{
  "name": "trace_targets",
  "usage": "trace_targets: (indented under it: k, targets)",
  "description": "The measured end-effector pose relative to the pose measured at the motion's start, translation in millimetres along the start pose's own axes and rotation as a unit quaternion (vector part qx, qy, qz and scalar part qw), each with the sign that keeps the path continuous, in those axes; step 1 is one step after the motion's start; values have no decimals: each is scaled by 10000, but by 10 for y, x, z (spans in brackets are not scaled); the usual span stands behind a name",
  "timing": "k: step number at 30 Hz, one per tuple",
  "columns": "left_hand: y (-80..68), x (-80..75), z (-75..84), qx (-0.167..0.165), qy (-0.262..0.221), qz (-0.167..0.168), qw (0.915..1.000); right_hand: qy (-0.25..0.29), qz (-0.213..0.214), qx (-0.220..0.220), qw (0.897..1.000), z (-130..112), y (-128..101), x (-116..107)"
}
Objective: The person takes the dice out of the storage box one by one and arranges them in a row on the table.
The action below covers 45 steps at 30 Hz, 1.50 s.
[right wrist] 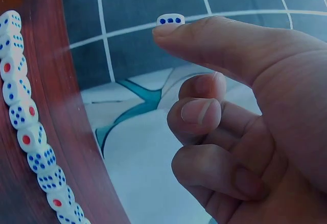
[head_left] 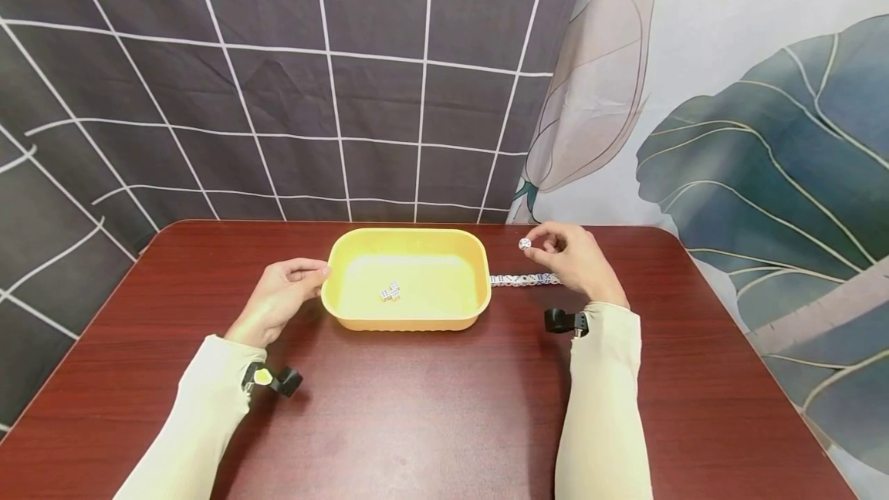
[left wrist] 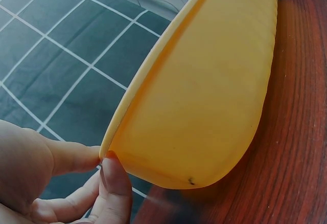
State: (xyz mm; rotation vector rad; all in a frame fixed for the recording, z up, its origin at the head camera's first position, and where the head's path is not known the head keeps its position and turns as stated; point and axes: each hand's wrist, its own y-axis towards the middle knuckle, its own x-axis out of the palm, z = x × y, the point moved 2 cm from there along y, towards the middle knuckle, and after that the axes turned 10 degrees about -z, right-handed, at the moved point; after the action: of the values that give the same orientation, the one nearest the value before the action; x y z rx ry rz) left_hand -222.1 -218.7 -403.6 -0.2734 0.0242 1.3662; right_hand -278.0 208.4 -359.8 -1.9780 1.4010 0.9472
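Note:
A yellow plastic tub stands on the table, with several white dice lying together on its floor. At its left end my left hand pinches the rim between thumb and fingers, as the left wrist view shows on the tub wall. Off to the right, my right hand holds a single die between thumb and index finger, raised over the table. In the right wrist view that die shows a face with blue pips. Below this hand runs a row of dice, touching end to end.
The dark red wooden table ends at a back edge just behind the tub. A grey gridded cloth hangs behind it, and a leaf-patterned curtain at the right. The row of dice extends rightward from the tub.

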Motion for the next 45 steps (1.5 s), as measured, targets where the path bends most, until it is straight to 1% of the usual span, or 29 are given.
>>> trace_targets:
  k: [11,18,22,30,37,45]
  targets:
    - [1,-3,0,-28,42,15,10000,41,149,257,9995,150,-63,-73]
    - [14,2,-10,-46,47,24,10000,25,212,299,9993,221,-101,-102]
    - [20,3,-12,-87,67,37,9999,-11,349,352,9988,284,-125,-120]
    - [13,11,-2,-31,44,15,10000,-93,581,572,9966,424,-188,-143]
    - [17,-5,3,-21,111,33,9999,-73,563,868,9946,492,-227,-163]
    - [22,-1,-1,-63,99,38,9999,-147,518,1047,9930,597,-281,-163]
